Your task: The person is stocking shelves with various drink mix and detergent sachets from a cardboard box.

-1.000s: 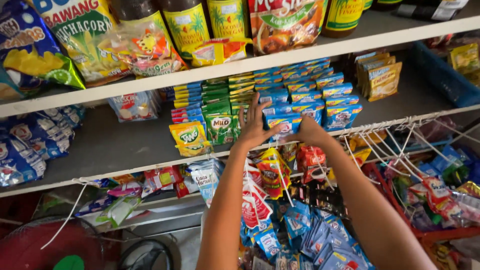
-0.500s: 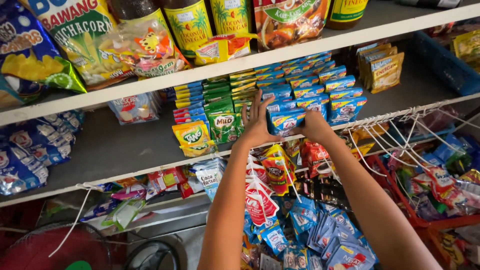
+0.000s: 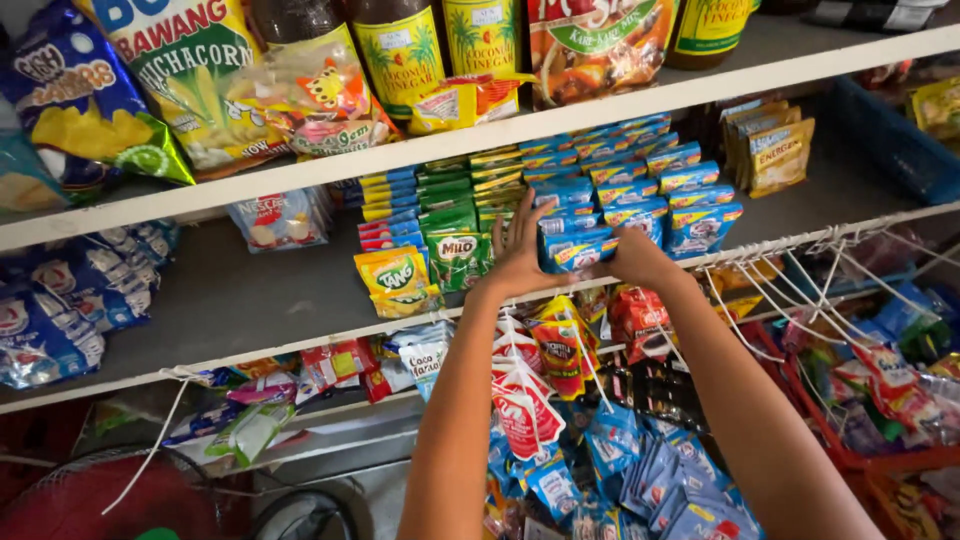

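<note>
My left hand (image 3: 520, 248) and my right hand (image 3: 634, 256) reach up to the middle shelf (image 3: 240, 300) and press on either side of a stack of blue sachets (image 3: 580, 247). The left hand's fingers are spread flat against the stack's left side. The right hand's fingers are curled on its right end. Rows of green sachets (image 3: 452, 215) stand just left of the left hand, and more blue sachets (image 3: 700, 212) lie to the right.
Snack bags (image 3: 180, 70) and bottles (image 3: 400, 50) fill the top shelf. An orange sachet (image 3: 395, 280) leans at the shelf front. Strips of red and blue sachets (image 3: 560, 400) hang below the shelf edge. A blue basket (image 3: 900, 150) sits at the right.
Both hands stay on the blue sachet stack. The view has shifted slightly, and the left hand's fingers have spread a little higher along the stack.
</note>
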